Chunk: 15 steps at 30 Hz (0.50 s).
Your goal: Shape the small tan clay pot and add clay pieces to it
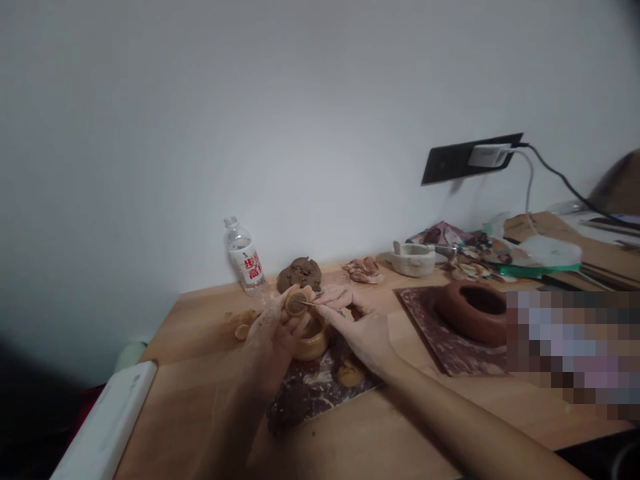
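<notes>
Left hand [275, 335] palm up, fingers curled, gripping small round clay piece [297, 304]: tan rim, darker grey-brown face. Right hand [367, 335] angled in from the right, pinching thin pointed tool [311, 304], tip at that face. Piece is raised above bench [200, 333], over yellowish bowl [311, 347].

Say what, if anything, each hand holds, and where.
Left hand: small round piece, by its edge. Right hand: thin pointed tool, near its tip.
</notes>
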Motion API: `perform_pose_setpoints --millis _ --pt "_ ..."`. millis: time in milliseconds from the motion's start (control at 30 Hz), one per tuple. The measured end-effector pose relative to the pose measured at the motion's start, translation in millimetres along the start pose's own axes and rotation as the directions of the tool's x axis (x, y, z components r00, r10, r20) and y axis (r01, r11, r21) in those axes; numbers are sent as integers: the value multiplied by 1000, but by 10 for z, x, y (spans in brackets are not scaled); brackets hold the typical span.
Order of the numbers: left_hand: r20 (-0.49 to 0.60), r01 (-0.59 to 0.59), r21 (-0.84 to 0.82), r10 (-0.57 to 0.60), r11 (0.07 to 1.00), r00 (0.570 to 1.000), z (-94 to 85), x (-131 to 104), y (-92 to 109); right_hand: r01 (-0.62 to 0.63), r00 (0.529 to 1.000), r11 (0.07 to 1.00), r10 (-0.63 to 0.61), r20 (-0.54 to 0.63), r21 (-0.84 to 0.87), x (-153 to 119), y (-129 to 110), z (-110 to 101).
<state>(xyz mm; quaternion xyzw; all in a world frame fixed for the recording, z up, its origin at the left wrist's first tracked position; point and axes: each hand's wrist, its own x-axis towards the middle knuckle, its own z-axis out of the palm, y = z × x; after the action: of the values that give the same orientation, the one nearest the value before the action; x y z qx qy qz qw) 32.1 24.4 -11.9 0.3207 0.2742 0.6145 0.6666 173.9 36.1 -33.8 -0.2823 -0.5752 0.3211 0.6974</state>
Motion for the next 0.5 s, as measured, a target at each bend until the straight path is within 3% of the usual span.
perform_pose_setpoints --millis 500 --pt "81 48 34 -51 998 995 -10 -18 -41 -9 1000 1000 9 16 2 -2 16 -5"
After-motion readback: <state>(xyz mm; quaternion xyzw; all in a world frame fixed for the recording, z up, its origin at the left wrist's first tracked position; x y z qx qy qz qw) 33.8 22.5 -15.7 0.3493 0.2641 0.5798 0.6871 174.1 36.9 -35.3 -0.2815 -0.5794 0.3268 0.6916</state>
